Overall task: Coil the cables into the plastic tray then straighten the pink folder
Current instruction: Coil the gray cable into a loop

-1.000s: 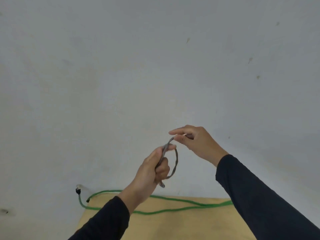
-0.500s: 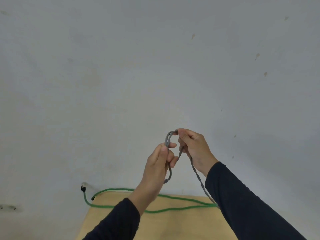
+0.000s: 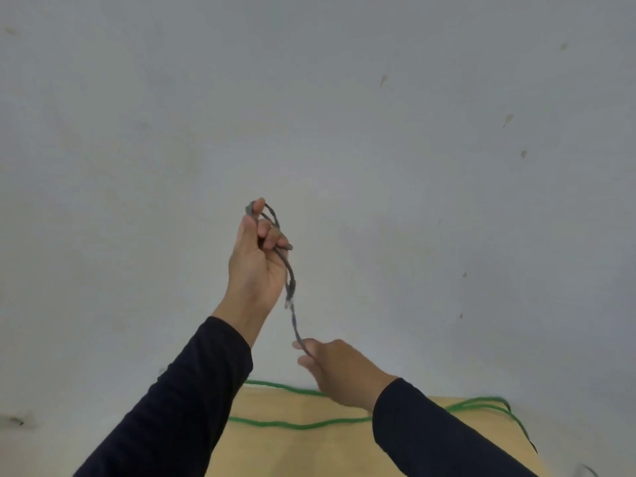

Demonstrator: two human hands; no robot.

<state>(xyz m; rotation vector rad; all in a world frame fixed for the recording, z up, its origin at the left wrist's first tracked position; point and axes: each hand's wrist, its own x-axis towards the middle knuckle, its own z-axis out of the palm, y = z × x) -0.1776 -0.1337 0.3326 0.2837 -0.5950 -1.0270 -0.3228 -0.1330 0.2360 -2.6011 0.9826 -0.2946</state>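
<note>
Against a plain grey wall, the left hand (image 3: pixel 256 266) grips the first loops of the grey cable (image 3: pixel 290 287), the right hand (image 3: pixel 339 371) pinches its free length, while the green cable (image 3: pixel 299 425) lies uncoiled on the bench (image 3: pixel 309 452); tray and folder are unseen.

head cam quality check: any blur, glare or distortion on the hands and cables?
Head view: light is flat and diffuse, no glare, only faint shadows on the wall. The right hand is slightly motion-blurred; the left hand and the grey cable are sharper. Wide-angle bending shows toward the edges. The green cable on the wooden table reads clearly.
</note>
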